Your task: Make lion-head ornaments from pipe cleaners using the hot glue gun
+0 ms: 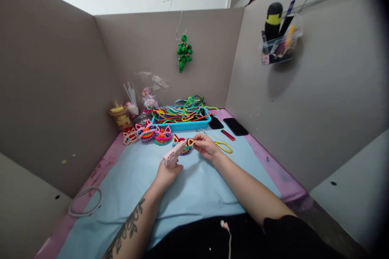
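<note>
A pale pink glue gun (173, 155) is gripped in my left hand (169, 171), its nozzle pointing up and right. Beyond the nozzle sits a small fuzzy animal head (186, 149) in turquoise and purple with red-and-yellow ears, partly hidden by the glue gun. My right hand (206, 146) pinches the red-and-yellow ear (190, 142) at the head's right side; whether the ear is fixed to the head I cannot tell. Three similar heads stand to the left: a pink one (163, 135), a pink-and-purple one (146, 130) and a red-and-cream one (130, 135).
Behind my hands stands a blue tray (182, 125) heaped with colourful pipe cleaners (185, 111). Yellow-handled scissors (224, 147), a red cutter (227, 134) and a phone (236, 126) lie on the right. A lidded cup (120, 116) stands at the left, a coiled white cable (86, 201) nearer.
</note>
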{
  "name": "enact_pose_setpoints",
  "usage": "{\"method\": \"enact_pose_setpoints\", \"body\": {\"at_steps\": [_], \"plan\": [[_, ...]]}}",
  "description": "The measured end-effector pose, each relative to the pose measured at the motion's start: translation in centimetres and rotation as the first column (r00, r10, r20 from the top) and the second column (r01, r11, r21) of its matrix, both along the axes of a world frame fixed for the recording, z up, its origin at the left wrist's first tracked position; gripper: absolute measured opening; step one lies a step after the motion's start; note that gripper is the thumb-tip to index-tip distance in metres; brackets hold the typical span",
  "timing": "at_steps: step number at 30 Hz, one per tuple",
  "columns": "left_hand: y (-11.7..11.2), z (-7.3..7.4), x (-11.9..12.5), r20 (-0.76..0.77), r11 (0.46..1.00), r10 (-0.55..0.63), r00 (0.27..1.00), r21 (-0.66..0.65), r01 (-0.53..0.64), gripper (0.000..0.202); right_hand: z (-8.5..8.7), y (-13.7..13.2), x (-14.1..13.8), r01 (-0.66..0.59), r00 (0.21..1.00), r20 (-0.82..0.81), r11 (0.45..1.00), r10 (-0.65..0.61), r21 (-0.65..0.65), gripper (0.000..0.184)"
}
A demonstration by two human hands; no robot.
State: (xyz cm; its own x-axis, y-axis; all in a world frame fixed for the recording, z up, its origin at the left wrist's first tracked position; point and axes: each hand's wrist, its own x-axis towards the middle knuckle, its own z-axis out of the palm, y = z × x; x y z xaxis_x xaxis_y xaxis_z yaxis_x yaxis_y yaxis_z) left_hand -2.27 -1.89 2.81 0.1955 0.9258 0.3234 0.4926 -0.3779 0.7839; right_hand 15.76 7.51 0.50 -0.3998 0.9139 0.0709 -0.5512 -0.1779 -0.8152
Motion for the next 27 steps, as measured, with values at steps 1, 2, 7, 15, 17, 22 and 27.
{"method": "enact_pose_setpoints", "body": {"at_steps": [1,2,7,15,17,22,27], "plan": [[0.01,-0.02,0.01,0.007,1.0,-0.001,1.0,-0.002,0.001,0.077,-0.05,0.04,0.0,0.003,1.0,-0.006,1.0,-0.003,-0.001,0.023],[0.03,-0.03,0.01,0.013,1.0,0.0,1.0,-0.004,0.0,0.078,-0.1,0.09,0.0,0.007,1.0,-0.012,1.0,-0.007,-0.002,0.023],[0.02,0.08,0.05,-0.027,1.0,0.003,1.0,-0.016,-0.003,0.078,-0.35,0.36,0.0,0.032,0.999,-0.043,0.999,-0.033,-0.023,0.024],[0.05,-0.03,0.08,-0.04,1.0,-0.018,0.999,0.003,0.018,0.08,-0.44,0.5,0.08,0.04,0.997,-0.065,0.998,-0.043,-0.053,0.024],[0.14,-0.21,0.02,-0.023,0.999,-0.037,0.999,0.021,0.037,0.08,-0.4,0.51,0.07,0.042,0.996,-0.075,0.998,-0.046,-0.056,0.025],[0.31,-0.64,-0.04,-0.027,0.998,-0.044,0.999,0.034,0.045,0.08,-0.41,0.56,0.03,0.049,0.994,-0.097,0.996,-0.056,-0.072,0.026],[0.36,-0.79,0.02,-0.033,0.999,-0.037,0.999,0.037,0.038,0.081,-0.4,0.55,-0.01,0.047,0.993,-0.105,0.995,-0.055,-0.083,0.027]]}}
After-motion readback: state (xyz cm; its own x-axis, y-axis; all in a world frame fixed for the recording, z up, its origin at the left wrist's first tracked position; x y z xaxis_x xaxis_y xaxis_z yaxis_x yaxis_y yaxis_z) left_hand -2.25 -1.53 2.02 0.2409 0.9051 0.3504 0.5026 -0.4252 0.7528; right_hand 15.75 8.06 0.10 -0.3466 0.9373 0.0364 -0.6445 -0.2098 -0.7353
